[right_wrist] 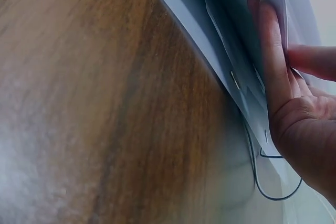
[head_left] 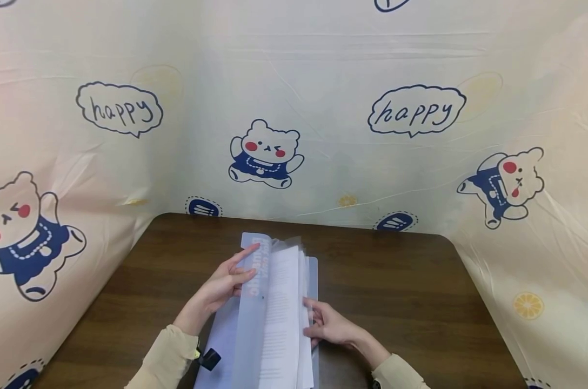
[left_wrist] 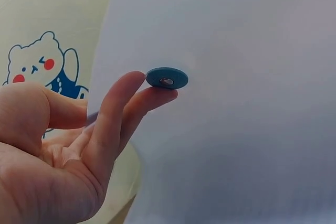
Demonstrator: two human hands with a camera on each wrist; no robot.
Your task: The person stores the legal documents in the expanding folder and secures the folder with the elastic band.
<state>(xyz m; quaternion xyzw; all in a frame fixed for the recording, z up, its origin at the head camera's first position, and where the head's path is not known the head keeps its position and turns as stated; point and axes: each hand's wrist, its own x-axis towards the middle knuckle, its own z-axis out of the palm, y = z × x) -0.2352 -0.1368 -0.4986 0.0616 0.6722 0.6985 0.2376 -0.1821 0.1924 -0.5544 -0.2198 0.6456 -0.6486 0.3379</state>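
Observation:
A pale blue plastic folder (head_left: 250, 329) stands partly open on the table, its front cover raised, with printed lettering near the top. My left hand (head_left: 223, 286) pinches the cover's left edge, thumb on one side and fingers on the other. In the left wrist view, two fingers lie beside a round teal disc (left_wrist: 168, 77) on the cover. Inside the folder is a stack of printed sheets (head_left: 284, 313) with clear sleeves around it. At the stack's right edge my right hand (head_left: 330, 322) pinches sheets between thumb and fingers; how many is hidden.
Dark brown wooden table (head_left: 396, 281) extends on both sides of the folder. A thin cord (right_wrist: 257, 177) loops from the folder's edge. Behind the table hangs a cartoon-printed curtain (head_left: 333, 108). A small black block (head_left: 209, 359) sits at the left wrist.

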